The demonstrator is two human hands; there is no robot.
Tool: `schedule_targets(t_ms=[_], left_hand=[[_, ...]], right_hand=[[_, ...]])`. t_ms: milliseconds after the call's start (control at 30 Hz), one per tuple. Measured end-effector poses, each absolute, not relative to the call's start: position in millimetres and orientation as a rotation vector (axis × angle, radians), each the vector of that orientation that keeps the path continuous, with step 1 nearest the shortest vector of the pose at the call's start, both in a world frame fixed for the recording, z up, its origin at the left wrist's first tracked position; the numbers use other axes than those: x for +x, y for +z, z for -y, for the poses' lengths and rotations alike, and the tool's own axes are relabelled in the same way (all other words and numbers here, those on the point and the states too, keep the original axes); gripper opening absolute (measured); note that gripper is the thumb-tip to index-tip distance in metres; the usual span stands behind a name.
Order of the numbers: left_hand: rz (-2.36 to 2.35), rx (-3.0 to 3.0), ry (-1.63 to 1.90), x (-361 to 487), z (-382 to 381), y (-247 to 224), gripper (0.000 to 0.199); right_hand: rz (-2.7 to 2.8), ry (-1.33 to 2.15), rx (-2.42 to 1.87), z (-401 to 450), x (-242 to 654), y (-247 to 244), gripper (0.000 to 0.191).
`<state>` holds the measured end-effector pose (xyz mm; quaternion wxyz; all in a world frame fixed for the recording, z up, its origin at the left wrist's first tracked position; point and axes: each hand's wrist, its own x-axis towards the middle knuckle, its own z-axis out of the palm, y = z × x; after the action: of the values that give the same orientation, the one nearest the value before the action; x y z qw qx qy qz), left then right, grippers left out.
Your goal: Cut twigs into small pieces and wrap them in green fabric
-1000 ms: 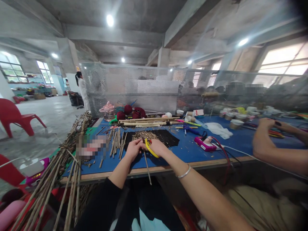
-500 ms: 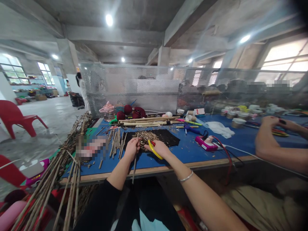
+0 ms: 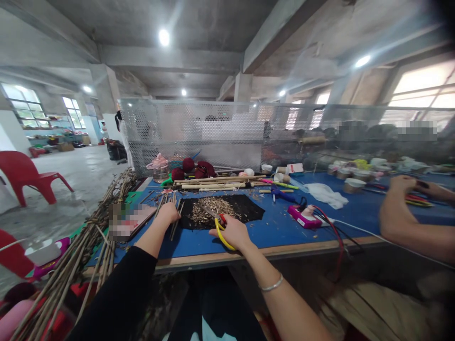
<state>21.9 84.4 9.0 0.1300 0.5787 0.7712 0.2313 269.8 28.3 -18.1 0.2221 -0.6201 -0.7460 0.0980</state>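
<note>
My left hand (image 3: pixel 167 213) is over the cut sticks (image 3: pixel 174 229) on the blue table, its fingers curled down among them and closed on a thin stick; the fingertips are partly hidden. My right hand (image 3: pixel 233 232) grips scissors (image 3: pixel 221 235) with yellow and red handles, the blades pointing up and left over a heap of brown chips (image 3: pixel 213 210). Those chips lie on a black cloth (image 3: pixel 250 208) between and beyond my hands. Left of my left hand rests a flat, partly blurred box (image 3: pixel 137 220).
Long twigs (image 3: pixel 71 265) lean at the table's left end. Pale rods (image 3: pixel 213 183) and dark red yarn balls (image 3: pixel 188 165) lie at the back. Right of me are a magenta power strip (image 3: pixel 304 218), a white plastic bag (image 3: pixel 327 195) and a co-worker's arm (image 3: pixel 398 213).
My left hand has moved left from the black cloth to the cut sticks. The right hand with the scissors has drawn slightly down and back towards me, uncovering the chips.
</note>
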Motion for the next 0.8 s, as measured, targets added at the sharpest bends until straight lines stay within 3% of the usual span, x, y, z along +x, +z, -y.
schedule_targets(t_ms=[267, 433, 600, 700, 800], left_hand=[[-2.356, 1.776, 0.59, 21.2, -77.6, 8.5, 0.015], [-2.353, 1.787, 0.937, 39.4, -78.7, 29.4, 0.024], [-1.997, 1.717, 1.247, 70.2, -78.5, 34.2, 0.025], [-1.694, 1.393, 1.258, 84.3, -76.2, 27.6, 0.03], [-1.518, 1.244, 1.085, 91.5, -71.3, 20.5, 0.03]], right_hand=[[2.021, 0.188, -1.684, -29.1, 270.5, -21.8, 0.046], [2.009, -0.226, -1.687, -45.4, 276.0, -12.1, 0.061], [2.098, -0.439, -1.569, -62.6, 276.9, 11.8, 0.068], [2.023, -0.311, -1.626, -76.1, 282.9, 22.1, 0.065], [1.873, 0.185, -1.748, -94.7, 300.7, 22.0, 0.056]])
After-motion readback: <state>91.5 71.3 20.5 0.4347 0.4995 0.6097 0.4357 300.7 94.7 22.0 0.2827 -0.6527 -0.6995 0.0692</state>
